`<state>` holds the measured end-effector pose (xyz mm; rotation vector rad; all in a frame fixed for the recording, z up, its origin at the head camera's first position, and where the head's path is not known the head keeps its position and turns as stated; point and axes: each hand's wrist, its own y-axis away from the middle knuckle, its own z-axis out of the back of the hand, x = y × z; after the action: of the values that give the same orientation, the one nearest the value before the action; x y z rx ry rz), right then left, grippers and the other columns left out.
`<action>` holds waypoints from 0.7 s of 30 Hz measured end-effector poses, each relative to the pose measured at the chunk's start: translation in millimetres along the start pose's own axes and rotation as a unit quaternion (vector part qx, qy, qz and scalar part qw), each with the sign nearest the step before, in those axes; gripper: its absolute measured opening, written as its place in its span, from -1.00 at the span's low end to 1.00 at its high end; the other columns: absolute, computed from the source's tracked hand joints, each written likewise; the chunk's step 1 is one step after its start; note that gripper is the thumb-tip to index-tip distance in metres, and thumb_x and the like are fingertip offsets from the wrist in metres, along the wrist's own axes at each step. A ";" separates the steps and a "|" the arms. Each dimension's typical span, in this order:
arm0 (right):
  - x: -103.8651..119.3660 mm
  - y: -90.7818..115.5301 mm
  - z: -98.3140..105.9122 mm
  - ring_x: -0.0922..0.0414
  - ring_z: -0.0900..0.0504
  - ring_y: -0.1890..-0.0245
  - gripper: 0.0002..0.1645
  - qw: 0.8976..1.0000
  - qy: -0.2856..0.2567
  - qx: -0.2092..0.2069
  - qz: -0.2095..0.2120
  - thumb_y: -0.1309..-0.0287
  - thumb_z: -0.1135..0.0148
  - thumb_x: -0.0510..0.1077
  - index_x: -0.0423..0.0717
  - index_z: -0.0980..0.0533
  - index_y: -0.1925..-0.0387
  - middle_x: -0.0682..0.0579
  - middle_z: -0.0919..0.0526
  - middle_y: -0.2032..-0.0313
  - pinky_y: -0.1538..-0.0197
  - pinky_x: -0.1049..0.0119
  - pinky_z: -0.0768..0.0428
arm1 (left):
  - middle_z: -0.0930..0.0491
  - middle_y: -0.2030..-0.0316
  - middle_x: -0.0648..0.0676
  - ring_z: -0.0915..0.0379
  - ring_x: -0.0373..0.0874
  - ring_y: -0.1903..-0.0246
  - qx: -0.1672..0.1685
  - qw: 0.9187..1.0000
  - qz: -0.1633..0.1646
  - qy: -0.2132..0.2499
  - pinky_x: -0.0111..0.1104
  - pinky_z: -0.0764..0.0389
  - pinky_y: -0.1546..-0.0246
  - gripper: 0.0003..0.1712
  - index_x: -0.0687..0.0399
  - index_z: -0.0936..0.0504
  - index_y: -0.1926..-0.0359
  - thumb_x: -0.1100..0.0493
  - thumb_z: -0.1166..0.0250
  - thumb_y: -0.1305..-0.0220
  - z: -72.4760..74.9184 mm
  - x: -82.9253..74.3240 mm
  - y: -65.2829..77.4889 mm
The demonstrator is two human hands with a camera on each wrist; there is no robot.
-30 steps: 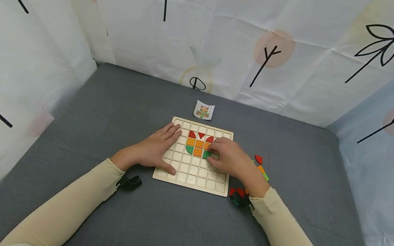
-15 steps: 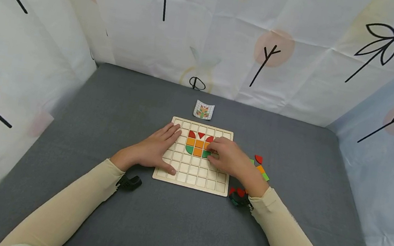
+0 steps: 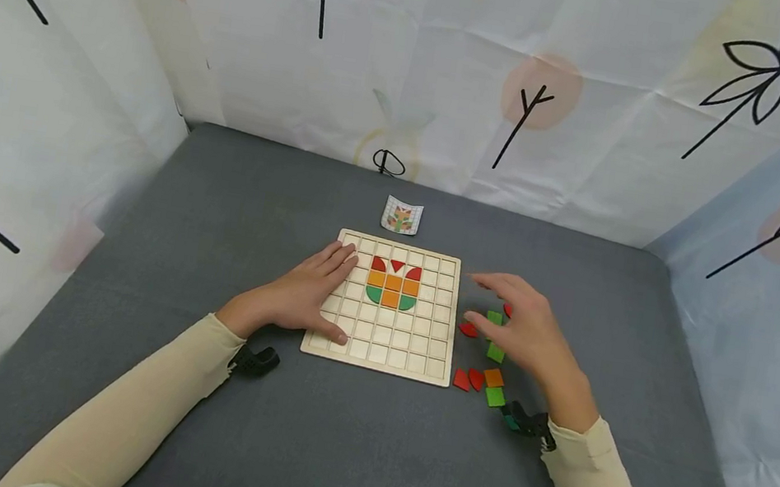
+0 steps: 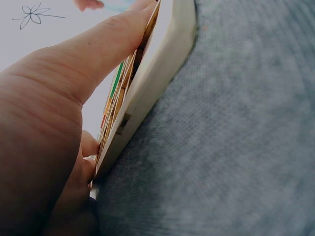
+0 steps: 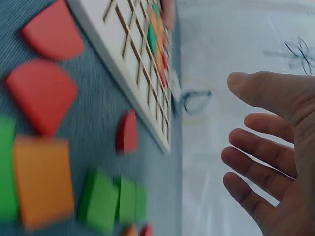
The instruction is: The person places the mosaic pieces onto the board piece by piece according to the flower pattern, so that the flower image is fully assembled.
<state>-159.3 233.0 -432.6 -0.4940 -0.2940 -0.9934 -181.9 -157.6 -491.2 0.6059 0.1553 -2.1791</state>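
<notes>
A wooden board point(image 3: 382, 334) lies on the grey table point(image 3: 361, 447), coloured tiles point(image 3: 393, 283) set in its squares just toward 12 o'clock of the middle. The left hand point(image 3: 303, 294) rests on the board's 9 o'clock edge, fingers spread, its grip holding nothing. The right hand point(image 3: 530, 323) is at 3 o'clock, thumb and fingers parted, its grip holding nothing. Loose blocks point(image 3: 495, 396) lie at 3 to 4 o'clock, a picture card point(image 3: 401, 217) at 12.
</notes>
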 end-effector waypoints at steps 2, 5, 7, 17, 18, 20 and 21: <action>-6.5 11.8 7.6 -0.17 -0.65 -0.15 -0.31 1.000 0.001 -0.028 -0.001 -0.15 -0.68 -0.25 -0.13 -0.65 -0.33 -0.12 -0.69 -0.22 -0.11 -0.21 -0.64 | 0.31 -0.74 0.24 0.53 0.20 -0.70 0.001 1.000 0.001 0.002 0.14 0.17 -0.62 0.59 0.27 0.15 -0.75 -0.50 -0.55 -0.13 0.9 -0.6 0.2; -16.2 29.4 15.7 -0.18 -0.66 -0.08 -0.31 0.998 0.006 -0.065 -0.002 -0.11 -0.68 -0.32 -0.16 -0.66 -0.30 -0.13 -0.71 -0.18 -0.07 -0.21 -0.62 | 0.31 -0.74 0.24 0.53 0.20 -0.70 0.003 1.000 0.001 0.002 0.14 0.17 -0.62 0.59 0.28 0.15 -0.75 -0.50 -0.55 -0.13 0.7 -0.4 -0.3; -23.0 40.7 18.7 -0.17 -0.66 -0.03 -0.31 0.997 0.009 -0.082 -0.009 -0.09 -0.68 -0.34 -0.17 -0.66 -0.28 -0.13 -0.72 -0.15 -0.03 -0.17 -0.62 | 0.31 -0.74 0.24 0.53 0.21 -0.70 0.004 1.000 0.002 0.002 0.15 0.17 -0.62 0.58 0.29 0.15 -0.75 -0.49 -0.55 -0.14 0.6 -0.4 -0.6; -43.3 80.9 17.7 -0.14 -0.68 0.06 -0.33 0.993 0.018 -0.108 -0.055 -0.02 -0.70 -0.36 -0.25 -0.67 -0.22 -0.16 -0.73 -0.01 0.07 -0.12 -0.59 | 0.32 -0.74 0.24 0.54 0.19 -0.70 0.004 1.000 0.003 -0.002 0.12 0.19 -0.63 0.59 0.28 0.15 -0.75 -0.51 -0.55 -0.12 0.8 -0.1 -0.3; -44.1 83.0 16.7 -0.14 -0.68 0.08 -0.33 0.992 0.018 -0.108 -0.063 -0.02 -0.70 -0.36 -0.25 -0.68 -0.21 -0.16 -0.73 0.00 0.08 -0.14 -0.59 | 0.32 -0.74 0.23 0.54 0.19 -0.70 0.004 1.000 0.003 -0.001 0.12 0.19 -0.63 0.59 0.27 0.15 -0.75 -0.51 -0.55 -0.12 0.5 0.1 -0.5; -45.7 86.8 14.3 -0.15 -0.68 0.13 -0.35 0.991 0.020 -0.109 -0.079 -0.02 -0.71 -0.34 -0.25 -0.68 -0.19 -0.17 -0.74 0.02 0.09 -0.18 -0.59 | 0.32 -0.74 0.24 0.54 0.19 -0.70 0.003 1.000 0.000 0.002 0.13 0.19 -0.62 0.60 0.28 0.15 -0.75 -0.51 -0.55 -0.11 -0.2 0.4 -0.8; -46.7 88.5 12.8 -0.15 -0.68 0.14 -0.36 0.990 0.021 -0.109 -0.087 -0.03 -0.72 -0.33 -0.25 -0.69 -0.18 -0.17 -0.74 0.02 0.09 -0.19 -0.58 | 0.32 -0.74 0.24 0.54 0.19 -0.70 0.002 1.000 -0.002 0.003 0.13 0.18 -0.62 0.60 0.29 0.14 -0.75 -0.51 -0.55 -0.11 -0.6 0.5 -1.0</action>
<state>-108.1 313.2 -466.0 -0.6541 -0.1937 -1.2121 -182.7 -157.2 -492.1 0.6152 0.1561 -2.1809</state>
